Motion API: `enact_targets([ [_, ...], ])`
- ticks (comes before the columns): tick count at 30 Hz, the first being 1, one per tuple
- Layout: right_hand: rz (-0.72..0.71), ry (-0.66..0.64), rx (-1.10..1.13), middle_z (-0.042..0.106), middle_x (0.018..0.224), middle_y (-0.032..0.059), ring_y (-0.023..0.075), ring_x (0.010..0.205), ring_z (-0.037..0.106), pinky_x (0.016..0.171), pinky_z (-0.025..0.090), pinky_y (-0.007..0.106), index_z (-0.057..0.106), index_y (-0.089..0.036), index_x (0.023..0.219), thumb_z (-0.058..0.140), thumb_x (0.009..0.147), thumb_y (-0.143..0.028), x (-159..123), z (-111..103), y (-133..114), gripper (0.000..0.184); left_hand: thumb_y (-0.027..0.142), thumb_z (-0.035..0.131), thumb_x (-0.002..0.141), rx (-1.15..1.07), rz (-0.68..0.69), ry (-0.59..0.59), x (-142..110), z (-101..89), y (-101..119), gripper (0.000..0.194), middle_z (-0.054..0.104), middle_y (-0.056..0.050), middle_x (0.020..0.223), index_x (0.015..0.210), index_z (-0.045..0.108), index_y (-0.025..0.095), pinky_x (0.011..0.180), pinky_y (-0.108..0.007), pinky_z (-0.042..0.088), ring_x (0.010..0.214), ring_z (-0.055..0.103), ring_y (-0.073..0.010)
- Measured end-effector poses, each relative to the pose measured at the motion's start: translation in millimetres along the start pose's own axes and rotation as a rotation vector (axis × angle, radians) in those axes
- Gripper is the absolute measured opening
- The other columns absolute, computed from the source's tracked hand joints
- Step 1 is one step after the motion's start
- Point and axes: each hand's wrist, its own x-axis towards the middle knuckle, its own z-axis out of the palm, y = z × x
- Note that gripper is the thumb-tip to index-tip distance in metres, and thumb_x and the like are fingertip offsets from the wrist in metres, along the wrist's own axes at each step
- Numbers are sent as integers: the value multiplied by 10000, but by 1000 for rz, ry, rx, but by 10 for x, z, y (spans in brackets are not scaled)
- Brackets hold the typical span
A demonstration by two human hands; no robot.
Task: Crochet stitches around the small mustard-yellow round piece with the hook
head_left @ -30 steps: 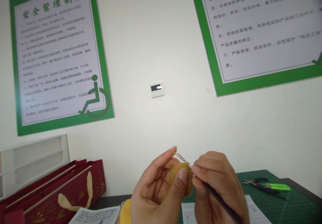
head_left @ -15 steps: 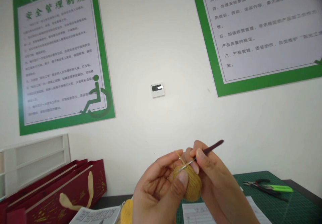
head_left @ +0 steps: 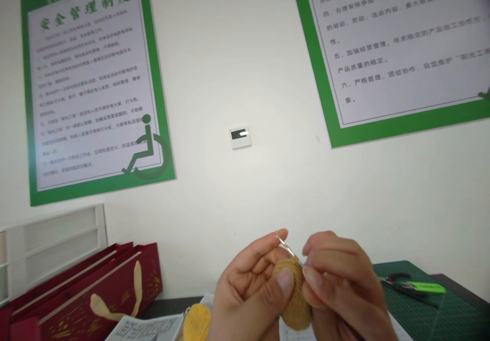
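Note:
My left hand [head_left: 248, 285] grips a round mustard-yellow crocheted piece [head_left: 296, 302], with the thumb pressed on its front and a strand of yarn held up over the forefinger. My right hand [head_left: 340, 279] closes on a thin crochet hook, whose metal tip [head_left: 289, 250] enters the top edge of the piece. The fingers of my right hand hide the hook's dark handle. Below my left hand, a ball of yellow yarn [head_left: 196, 323] lies partly out of the frame.
A green cutting mat [head_left: 447, 315] holds pliers with bright green handles [head_left: 415, 287]. Printed papers [head_left: 145, 328] lie at the bottom left, beside a dark red box with gold patterns [head_left: 76, 290]. A white shelf unit [head_left: 49, 239] stands behind it, below green-framed wall notices [head_left: 88, 86].
The hook's dark handle, raised above my right hand half a second ago, has dropped out of sight behind that hand. Both hands and the crocheted piece have shifted slightly right.

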Motion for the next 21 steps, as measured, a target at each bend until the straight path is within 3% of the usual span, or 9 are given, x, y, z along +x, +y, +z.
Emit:
enact_targets([
  [5,439,29,367,582,691,2,159,651,567,580,495,325,644,-220,955,576,970,-238,77,11,-69,72,190,913,626,-28,-101,-94,45,-99,49,376,762,-84,849,995,844,206,773,-261,554,783,719,-181],
  [7,601,68,466,547,664,-8,150,624,538,556,464,295,613,-232,937,511,1000,-271,101,-19,-79,126,183,908,628,-28,-111,-94,43,-112,74,356,763,-73,828,978,843,193,725,-249,561,727,718,-166],
  [9,781,26,586,505,636,-16,142,589,491,534,438,276,588,-237,897,452,1016,-309,127,-53,-77,195,172,906,623,-38,-107,-94,31,-108,91,314,769,-72,823,931,843,174,724,-239,562,726,715,-158],
  [11,980,-63,734,478,628,-20,134,572,453,526,425,265,565,-232,834,448,1011,-357,151,-73,-74,246,180,912,614,-32,-69,-97,20,-92,91,289,784,-81,831,893,841,170,774,-251,564,779,724,-176],
  [14,1217,-149,877,481,658,-23,123,605,451,583,444,260,542,-223,776,509,984,-440,162,-58,-79,302,198,926,612,59,116,-38,23,-57,54,272,815,-92,856,871,847,201,794,-271,570,867,747,-226],
  [17,1213,-148,818,559,784,1,134,721,536,694,491,280,591,-226,820,574,955,-462,124,-15,-90,273,185,930,614,141,279,34,44,-23,-1,264,833,-93,911,862,851,224,796,-287,588,920,760,-256],
  [21,953,-67,619,617,895,7,138,821,613,730,528,255,659,-262,899,607,953,-385,46,20,-81,143,170,929,617,137,317,25,63,14,-49,269,839,-89,932,869,852,224,807,-280,606,916,770,-252],
])
